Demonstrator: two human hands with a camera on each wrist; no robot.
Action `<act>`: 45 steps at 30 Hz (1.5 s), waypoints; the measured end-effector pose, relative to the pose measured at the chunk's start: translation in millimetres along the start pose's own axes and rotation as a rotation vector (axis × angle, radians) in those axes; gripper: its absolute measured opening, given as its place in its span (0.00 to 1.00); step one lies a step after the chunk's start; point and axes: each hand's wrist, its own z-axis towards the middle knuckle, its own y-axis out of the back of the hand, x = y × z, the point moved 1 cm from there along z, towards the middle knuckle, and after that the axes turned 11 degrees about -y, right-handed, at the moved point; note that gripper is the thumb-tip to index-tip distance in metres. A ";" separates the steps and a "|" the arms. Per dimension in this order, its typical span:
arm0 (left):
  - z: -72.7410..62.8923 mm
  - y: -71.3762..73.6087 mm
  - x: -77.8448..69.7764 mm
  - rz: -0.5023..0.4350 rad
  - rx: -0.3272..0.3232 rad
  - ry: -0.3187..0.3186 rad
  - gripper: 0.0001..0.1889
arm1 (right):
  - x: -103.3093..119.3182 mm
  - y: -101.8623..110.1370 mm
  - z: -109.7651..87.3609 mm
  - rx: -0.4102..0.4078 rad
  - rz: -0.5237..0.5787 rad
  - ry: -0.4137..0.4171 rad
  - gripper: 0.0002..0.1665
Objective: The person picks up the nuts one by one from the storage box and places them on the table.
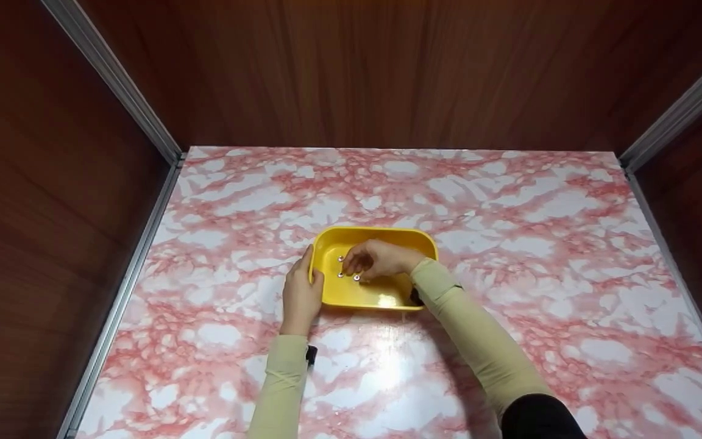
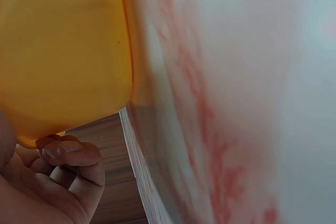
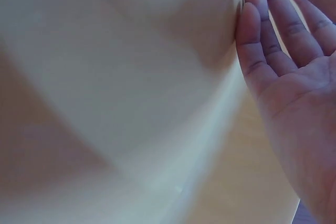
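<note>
A yellow plastic bin [image 1: 381, 299] stands on the table. My left hand [image 1: 303, 299] grips its left wall, thumb at the rim and the other fingers along the outside; in the left wrist view, the left hand's bent fingers [image 2: 79, 156] lie against the bin's edge. Down inside the bin is my right hand [image 1: 381, 259], fingers bent toward the floor. Small shiny metal pieces [image 1: 340, 274] lie right by its fingertips. In the right wrist view, the right hand's fingers [image 3: 262, 40] reach down together, tips at the frame's top; I cannot tell whether they pinch a piece.
The table [image 1: 528, 244] has a red and white marbled top. Dark wood-grain panels [image 1: 351, 79] enclose it at the back and both sides, with metal rails [image 1: 125, 91] along the corners. A black band [image 1: 311, 355] shows at the left wrist.
</note>
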 end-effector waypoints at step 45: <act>0.1 -0.6 2.2 0.001 0.006 -0.010 0.27 | -3.2 -3.1 6.6 -0.044 -0.173 0.036 0.18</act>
